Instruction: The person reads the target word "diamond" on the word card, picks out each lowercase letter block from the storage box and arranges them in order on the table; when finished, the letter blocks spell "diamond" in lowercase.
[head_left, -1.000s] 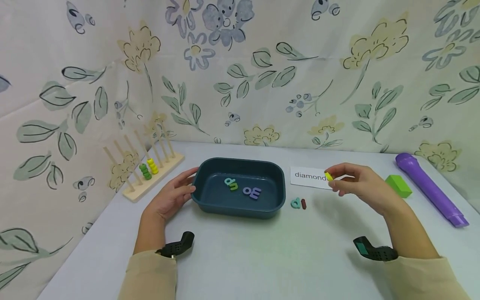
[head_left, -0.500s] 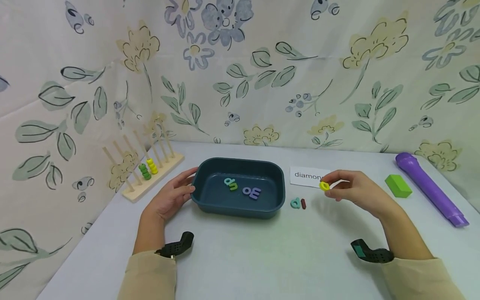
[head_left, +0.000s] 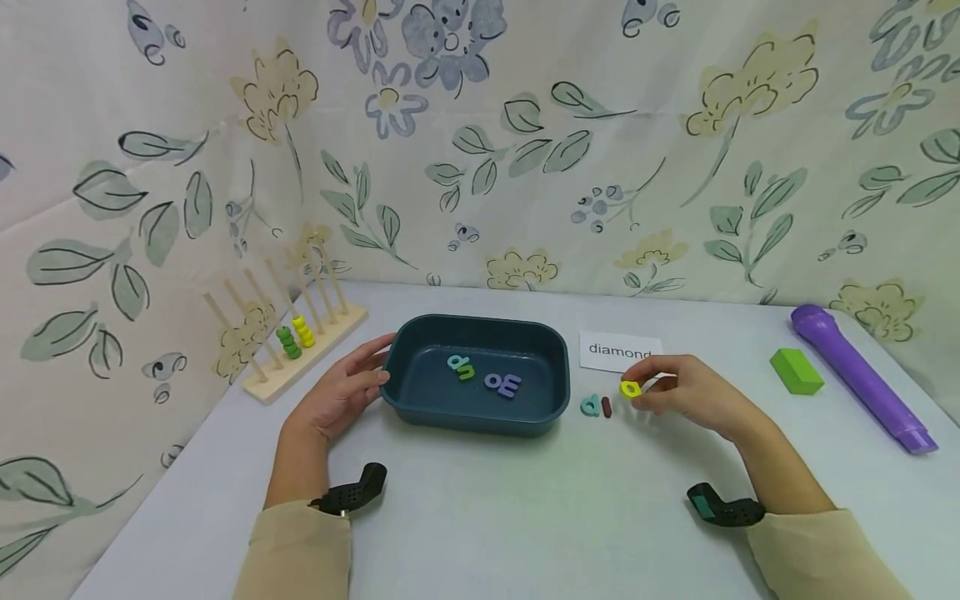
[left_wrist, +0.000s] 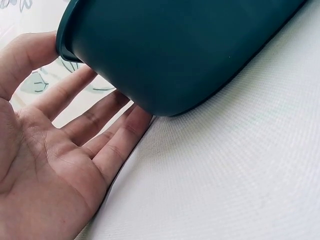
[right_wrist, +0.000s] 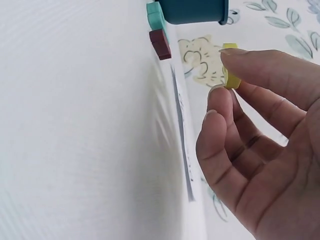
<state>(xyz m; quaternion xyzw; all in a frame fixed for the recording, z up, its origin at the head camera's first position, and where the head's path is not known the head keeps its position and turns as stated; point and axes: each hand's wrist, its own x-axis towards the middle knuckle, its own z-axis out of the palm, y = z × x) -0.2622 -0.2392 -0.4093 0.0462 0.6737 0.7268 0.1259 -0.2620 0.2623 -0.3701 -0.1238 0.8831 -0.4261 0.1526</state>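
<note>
My right hand (head_left: 693, 393) pinches a small yellow letter (head_left: 630, 389) between thumb and fingertips, above the tabletop. The right wrist view shows this yellow letter (right_wrist: 231, 67) edge-on. Left of it lie a teal letter d (head_left: 590, 406) and a dark red stroke-shaped letter (head_left: 607, 407), side by side. Behind stands a white card (head_left: 611, 360) printed "diamond". My left hand (head_left: 337, 392) holds the left end of a dark teal tray (head_left: 472, 423), thumb on the rim (left_wrist: 62, 47) and fingers against its side. Inside are a teal letter (head_left: 457, 362), green n (head_left: 466, 372), purple o (head_left: 492, 381) and purple m (head_left: 509, 386).
A wooden bead rack (head_left: 307, 357) with green and yellow beads stands at the left. On the right lie a green block (head_left: 797, 372) and a purple microphone-shaped toy (head_left: 862, 379). A floral cloth (head_left: 480, 150) hangs behind the white table (head_left: 495, 508).
My right hand has moved left and toward me with the yellow letter, away from the card, so the whole printed word shows. The left hand and tray have stayed in place.
</note>
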